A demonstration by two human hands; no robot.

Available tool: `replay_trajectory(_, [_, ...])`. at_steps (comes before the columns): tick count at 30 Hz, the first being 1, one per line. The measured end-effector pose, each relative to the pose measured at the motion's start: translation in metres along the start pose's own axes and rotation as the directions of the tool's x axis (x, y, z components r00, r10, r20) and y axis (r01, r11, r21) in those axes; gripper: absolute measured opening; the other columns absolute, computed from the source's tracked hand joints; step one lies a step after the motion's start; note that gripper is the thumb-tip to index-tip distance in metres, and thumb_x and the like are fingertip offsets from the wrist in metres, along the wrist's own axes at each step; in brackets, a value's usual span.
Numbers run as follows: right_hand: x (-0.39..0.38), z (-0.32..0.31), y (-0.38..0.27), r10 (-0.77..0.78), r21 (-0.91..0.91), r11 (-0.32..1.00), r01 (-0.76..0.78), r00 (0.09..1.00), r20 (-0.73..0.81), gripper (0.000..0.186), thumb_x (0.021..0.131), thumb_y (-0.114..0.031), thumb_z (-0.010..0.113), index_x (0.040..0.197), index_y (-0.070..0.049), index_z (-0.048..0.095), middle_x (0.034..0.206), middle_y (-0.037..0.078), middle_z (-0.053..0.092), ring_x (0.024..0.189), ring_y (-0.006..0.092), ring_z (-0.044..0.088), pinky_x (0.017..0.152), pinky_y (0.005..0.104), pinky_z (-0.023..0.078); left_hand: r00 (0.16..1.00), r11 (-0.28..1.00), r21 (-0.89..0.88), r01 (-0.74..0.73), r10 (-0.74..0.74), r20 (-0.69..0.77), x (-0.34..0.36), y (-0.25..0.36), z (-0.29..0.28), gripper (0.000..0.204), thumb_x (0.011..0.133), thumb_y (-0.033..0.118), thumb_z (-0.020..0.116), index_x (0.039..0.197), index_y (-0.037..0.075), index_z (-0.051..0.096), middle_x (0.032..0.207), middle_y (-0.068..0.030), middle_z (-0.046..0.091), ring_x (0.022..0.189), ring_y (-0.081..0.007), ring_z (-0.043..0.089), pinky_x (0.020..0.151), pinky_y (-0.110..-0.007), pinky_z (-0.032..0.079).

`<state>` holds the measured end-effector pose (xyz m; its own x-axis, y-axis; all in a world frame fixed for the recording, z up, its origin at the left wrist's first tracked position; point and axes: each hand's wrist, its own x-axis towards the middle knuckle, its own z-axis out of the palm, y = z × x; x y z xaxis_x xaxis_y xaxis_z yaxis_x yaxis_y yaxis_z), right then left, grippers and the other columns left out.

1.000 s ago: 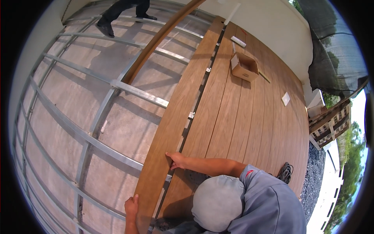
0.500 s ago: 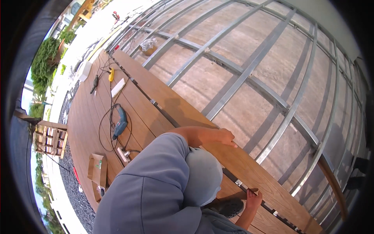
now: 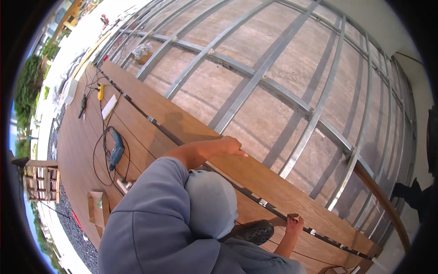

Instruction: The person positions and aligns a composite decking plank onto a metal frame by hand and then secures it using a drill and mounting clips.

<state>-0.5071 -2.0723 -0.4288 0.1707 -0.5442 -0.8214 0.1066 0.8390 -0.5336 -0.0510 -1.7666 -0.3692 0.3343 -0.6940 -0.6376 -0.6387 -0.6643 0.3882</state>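
Co-worker's left fingers (image 3: 241, 152), outstretched, at board's (image 3: 260, 182) far edge, right fingers (image 3: 295, 221), curled, at near edge

Before me the long flat plank (image 3: 273, 187) is warm brown, streaked with darker grain. Beyond, slim metal bars (image 3: 299, 148) gleam silver over pinkish-grey concrete (image 3: 269, 121). On the left, the pistol-shaped drill (image 3: 117, 150) looks blue; nearer me, the round cloth cap (image 3: 212, 205) is pale grey.

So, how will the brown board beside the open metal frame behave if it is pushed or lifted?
The brown board would probably flex if lifted at one end, being long and narrow. Being flat, it seems unlikely to roll. Pushed sideways, it may slide over the metal bars, though the small clips along its edge could catch it.
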Motion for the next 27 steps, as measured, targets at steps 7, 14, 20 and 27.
replay_trajectory(7, [-0.045, 0.046, 0.0, 0.187, -0.417, 0.895, -0.159, 0.982, 0.026, 0.033, 0.093, -0.029, 0.052, 0.106, 0.001, 0.055, 0.096, 0.014, 0.067, 0.088, 0.0299, 0.067, 0.08, 0.0382, 0.057, 0.925, 0.978, 0.21, -0.001, 0.081, -0.372, -0.051, -0.011, 0.009, 0.057, 0.089, 0.058, 0.049, 0.1, 0.004, 0.066, 0.104, -0.0138, 0.064, 0.103, -0.03, 0.059, 0.091, -0.039, 0.044])
replay_trajectory(14, [-0.082, 0.166, 0.032, 0.312, -0.741, 0.672, -0.01, 0.911, 0.271, 0.03, 0.094, -0.027, 0.053, 0.108, 0.0, 0.056, 0.092, 0.013, 0.068, 0.078, 0.023, 0.068, 0.068, 0.0308, 0.057, 0.909, 0.989, 0.057, 0.137, -0.103, -0.404, -0.229, -0.051, 0.041, 0.032, 0.087, 0.037, 0.058, 0.088, 0.006, 0.064, 0.096, -0.0111, 0.06, 0.096, -0.0292, 0.057, 0.087, -0.04, 0.045])
replay_trajectory(20, [-0.106, 0.257, 0.037, 0.307, -0.763, 0.595, 0.253, 0.806, 0.506, 0.025, 0.098, -0.023, 0.049, 0.106, 0.0, 0.056, 0.088, 0.012, 0.067, 0.076, 0.0198, 0.066, 0.066, 0.0275, 0.055, 0.757, 0.779, -0.024, 0.627, -0.616, -0.22, -0.439, -0.072, 0.131, 0.028, 0.081, 0.03, 0.061, 0.077, 0.003, 0.07, 0.093, -0.0152, 0.066, 0.094, -0.033, 0.062, 0.087, -0.042, 0.048])
replay_trajectory(27, [-0.109, 0.277, -0.001, 0.148, -0.665, 0.278, 0.693, 0.653, 0.743, 0.023, 0.094, -0.02, 0.055, 0.102, 0.001, 0.058, 0.081, 0.01, 0.066, 0.069, 0.0149, 0.061, 0.063, 0.0277, 0.05, 0.467, 0.578, -0.266, 0.771, -0.798, -0.38, -0.505, -0.132, 0.182, 0.021, 0.076, 0.022, 0.066, 0.087, 0.004, 0.064, 0.091, -0.0163, 0.063, 0.093, -0.0349, 0.061, 0.083, -0.044, 0.048])
